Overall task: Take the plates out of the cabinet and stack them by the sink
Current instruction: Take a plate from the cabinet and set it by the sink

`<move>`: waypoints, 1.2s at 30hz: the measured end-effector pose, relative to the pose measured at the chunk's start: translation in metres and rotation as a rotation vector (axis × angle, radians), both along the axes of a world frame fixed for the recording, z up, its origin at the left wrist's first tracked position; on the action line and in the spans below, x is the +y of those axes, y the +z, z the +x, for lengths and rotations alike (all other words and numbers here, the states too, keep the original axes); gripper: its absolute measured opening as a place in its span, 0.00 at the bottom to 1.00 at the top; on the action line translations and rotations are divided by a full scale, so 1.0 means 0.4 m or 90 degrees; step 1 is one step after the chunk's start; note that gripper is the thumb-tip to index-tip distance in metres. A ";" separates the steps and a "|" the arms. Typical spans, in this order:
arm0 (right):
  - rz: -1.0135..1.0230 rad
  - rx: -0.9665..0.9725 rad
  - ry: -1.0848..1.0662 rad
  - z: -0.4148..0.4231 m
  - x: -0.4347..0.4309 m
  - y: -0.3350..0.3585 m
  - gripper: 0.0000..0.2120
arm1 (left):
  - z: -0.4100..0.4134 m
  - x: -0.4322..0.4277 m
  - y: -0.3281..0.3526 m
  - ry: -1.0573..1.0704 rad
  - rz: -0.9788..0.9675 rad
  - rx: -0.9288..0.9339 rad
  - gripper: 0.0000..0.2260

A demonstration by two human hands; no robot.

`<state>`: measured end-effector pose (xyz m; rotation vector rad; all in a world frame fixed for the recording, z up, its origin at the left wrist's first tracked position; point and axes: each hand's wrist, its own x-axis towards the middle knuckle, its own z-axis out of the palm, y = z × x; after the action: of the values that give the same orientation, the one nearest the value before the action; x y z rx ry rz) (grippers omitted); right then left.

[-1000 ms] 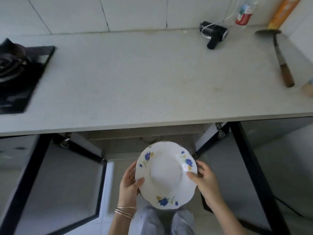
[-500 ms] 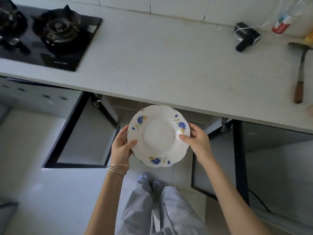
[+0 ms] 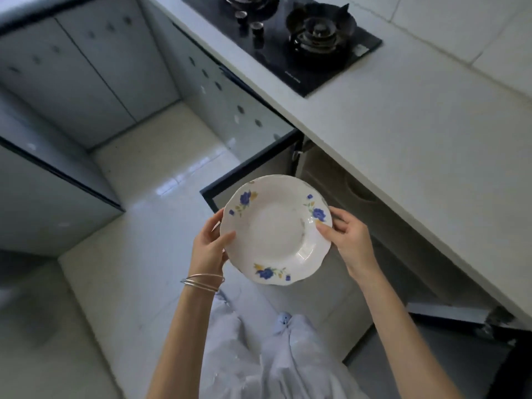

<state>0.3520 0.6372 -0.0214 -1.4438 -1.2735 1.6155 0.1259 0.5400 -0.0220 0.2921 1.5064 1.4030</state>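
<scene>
A white plate [image 3: 276,230] with blue flowers on its scalloped rim is held level in front of me, above the floor. My left hand [image 3: 208,244] grips its left edge, thumb on top of the rim, with bangles on the wrist. My right hand [image 3: 349,239] grips the right edge the same way. The open cabinet [image 3: 331,180] under the counter lies just behind the plate; its inside is dim and I cannot make out any plates in it. No sink is in view.
The pale countertop [image 3: 431,133] runs diagonally at the right, with a black gas hob [image 3: 290,38] at the top. Two cabinet doors [image 3: 250,174] stand open into the floor space. Closed glossy cabinets [image 3: 86,76] line the left. My legs stand on pale floor tiles [image 3: 138,254].
My view has swung left: the hob has come toward the top centre and the counter's right end with its tools has left the frame. Both hands keep their hold on the plate.
</scene>
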 end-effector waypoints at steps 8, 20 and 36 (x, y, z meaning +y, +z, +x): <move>0.004 0.002 0.156 -0.387 -0.006 0.018 0.19 | -0.291 -0.147 0.000 0.181 0.000 0.009 0.19; 0.022 0.033 0.248 -0.922 -0.067 0.074 0.12 | -0.752 -0.271 0.078 0.285 0.024 0.030 0.21; -0.009 0.036 0.383 -1.370 0.051 0.052 0.15 | -1.094 -0.226 0.060 0.422 0.013 -0.010 0.20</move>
<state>-0.1962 0.6577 -0.0007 -1.0608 -1.7755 2.0238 -0.3118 0.4494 0.0021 -0.2344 1.6515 1.9230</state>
